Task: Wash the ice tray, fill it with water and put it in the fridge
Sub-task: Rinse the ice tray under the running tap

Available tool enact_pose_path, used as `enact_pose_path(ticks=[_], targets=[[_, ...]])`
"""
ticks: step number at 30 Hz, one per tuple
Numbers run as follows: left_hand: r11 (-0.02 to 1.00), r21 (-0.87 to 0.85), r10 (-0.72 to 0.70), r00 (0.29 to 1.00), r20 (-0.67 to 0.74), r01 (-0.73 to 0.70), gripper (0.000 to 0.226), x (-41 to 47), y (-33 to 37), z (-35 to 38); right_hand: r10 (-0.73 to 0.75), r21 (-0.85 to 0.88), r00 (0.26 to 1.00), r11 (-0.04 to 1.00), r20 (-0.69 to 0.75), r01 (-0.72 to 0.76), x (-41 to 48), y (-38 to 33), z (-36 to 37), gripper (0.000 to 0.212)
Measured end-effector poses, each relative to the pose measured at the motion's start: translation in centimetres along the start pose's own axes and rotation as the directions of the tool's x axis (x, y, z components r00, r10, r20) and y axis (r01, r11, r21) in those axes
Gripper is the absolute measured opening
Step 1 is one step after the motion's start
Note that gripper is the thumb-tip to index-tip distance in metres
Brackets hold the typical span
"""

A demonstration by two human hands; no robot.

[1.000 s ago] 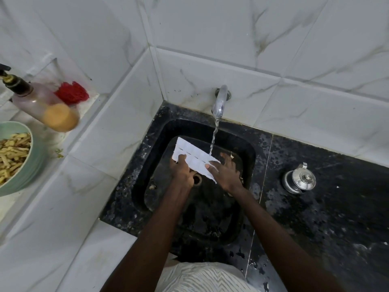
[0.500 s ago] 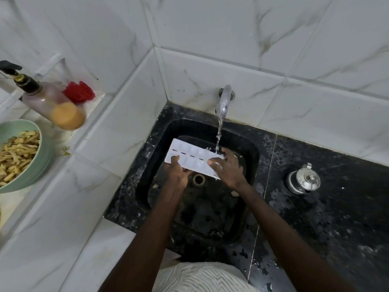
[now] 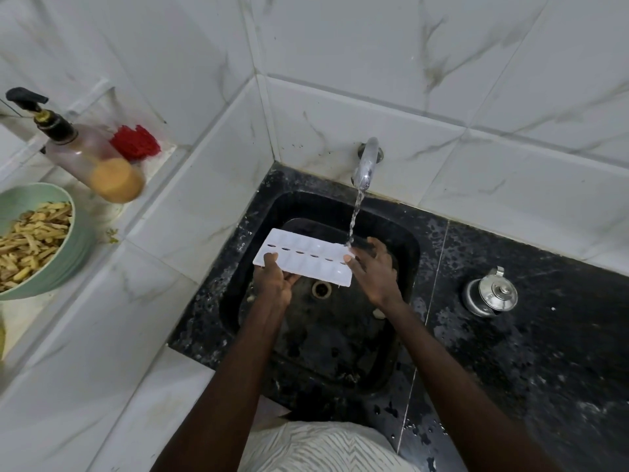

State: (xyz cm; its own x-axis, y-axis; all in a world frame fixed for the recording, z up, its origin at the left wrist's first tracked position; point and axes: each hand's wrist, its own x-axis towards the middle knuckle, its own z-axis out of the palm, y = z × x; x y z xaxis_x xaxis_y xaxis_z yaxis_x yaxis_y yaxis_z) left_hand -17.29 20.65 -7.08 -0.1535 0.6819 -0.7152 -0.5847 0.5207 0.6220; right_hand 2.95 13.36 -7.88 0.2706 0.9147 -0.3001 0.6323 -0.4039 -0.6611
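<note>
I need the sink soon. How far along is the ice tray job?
Nothing looks finished. In hand: both hands, left hand and right hand, hold the ice tray over the sink, tap water striking its right end. Left: filling it and the fridge.

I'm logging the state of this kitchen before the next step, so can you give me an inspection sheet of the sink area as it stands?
Surface: black speckled counter, wet patches; black sink set into it.
Job's things: white ice tray held over the sink; tap running, stream landing at the tray's right end.
Clutter: steel lidded pot on the counter; pump bottle, red item and green bowl of yellowish strips on the left ledge.
Hands: left hand grips the tray's near-left edge; right hand at its right end.
Cables: nothing seen.
Surroundings: white marbled wall tiles.
</note>
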Motion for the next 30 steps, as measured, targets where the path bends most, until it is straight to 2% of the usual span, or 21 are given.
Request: enact_pose_path(ticks=[2,5,8,11,13,16,19,21,24,26,28,30], targets=[[1.000,0.018,-0.004,1.000,0.008,0.004,0.030,-0.1,-0.3,-0.1,0.012,0.002,0.999,1.000,0.037,-0.012,0.2,-0.1,0.1,0.055],[0.999,0.046,-0.011,1.000,0.023,0.010,0.022,-0.1,-0.8,-0.3,-0.047,-0.030,0.993,0.998,0.104,0.051,-0.1,-0.6,0.3,0.058],[0.999,0.036,0.020,0.999,0.025,-0.021,0.031,0.2,-0.4,-0.7,-0.072,-0.054,0.989,0.995,0.132,0.079,-0.7,-0.7,-0.1,0.051],[0.998,0.054,0.037,0.998,0.042,-0.039,0.037,0.3,0.0,-1.0,-0.085,-0.129,0.991,0.987,0.105,0.099,-0.9,0.0,-0.7,0.043],[0.998,0.061,0.009,0.998,0.058,-0.013,0.035,-0.1,-0.4,-0.6,-0.071,-0.172,0.995,0.982,0.066,0.082,-0.6,-0.3,-0.7,0.046],[0.999,0.054,0.006,0.997,0.071,-0.009,0.033,-0.2,-0.4,-0.3,-0.047,-0.142,0.992,0.988,0.116,0.063,-0.5,-1.6,-0.5,0.056],[0.998,0.038,0.051,0.997,0.060,-0.054,0.038,0.6,0.6,-1.2,-0.094,-0.085,0.984,0.991,0.154,0.108,-1.0,-1.1,-1.1,0.046],[0.998,0.035,0.045,0.997,0.062,-0.047,0.039,0.7,0.5,-1.7,-0.123,-0.128,0.985,0.982,0.120,0.138,-0.9,-0.5,-1.6,0.039],[1.000,0.021,0.012,0.996,0.084,-0.014,0.039,0.4,-0.1,-1.5,-0.108,-0.224,0.989,0.966,0.097,0.128,-0.3,-0.7,-1.4,0.044],[1.000,0.005,0.022,0.997,0.080,-0.022,0.039,0.6,0.0,-1.4,-0.115,-0.175,0.986,0.975,0.120,0.135,-0.2,-1.0,-1.0,0.045],[1.000,-0.015,0.028,0.997,0.076,-0.027,0.038,1.0,0.6,-1.5,-0.164,-0.104,0.986,0.980,0.040,0.168,-0.4,-0.7,-0.7,0.039],[0.999,-0.028,0.021,0.997,0.075,-0.019,0.035,1.1,0.9,-1.5,-0.175,-0.088,0.983,0.982,-0.053,0.170,-0.7,-0.5,-0.5,0.042]])
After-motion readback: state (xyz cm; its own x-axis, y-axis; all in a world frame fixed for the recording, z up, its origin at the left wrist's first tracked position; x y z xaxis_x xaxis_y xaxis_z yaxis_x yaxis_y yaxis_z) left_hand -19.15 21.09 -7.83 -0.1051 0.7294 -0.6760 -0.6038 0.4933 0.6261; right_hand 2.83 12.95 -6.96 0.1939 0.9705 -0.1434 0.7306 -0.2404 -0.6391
